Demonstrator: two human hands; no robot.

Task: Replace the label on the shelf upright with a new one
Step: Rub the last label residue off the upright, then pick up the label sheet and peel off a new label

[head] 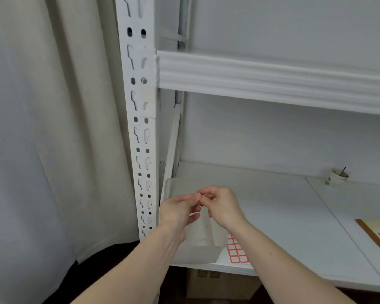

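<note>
Meeting fingertip to fingertip, the left hand [178,210] and the right hand [221,206] are brought together over a translucent plastic tub [203,252]. Something tiny appears to be pinched between them, likely a scrap of label, though it is too small for that to be told for sure.

The white perforated steel shelf upright [140,132] is seen just left of the left hand, rising well above both. On its face, far above the hands, a pale rectangular patch [146,84] can be made out, judged to be a label or its residue; whether the old one is fully off cannot be told.

The new supply, a sheet of red-bordered white stickers [237,252], is lying just below the right wrist, beside the tub. So the job is judged partway: a fresh sticker is yet to be seen pressed onto the post.

Far right of the right hand, a small paper cup [338,175] and a wooden-edged board [375,236] are noted. Nothing is blocking the post.
</note>
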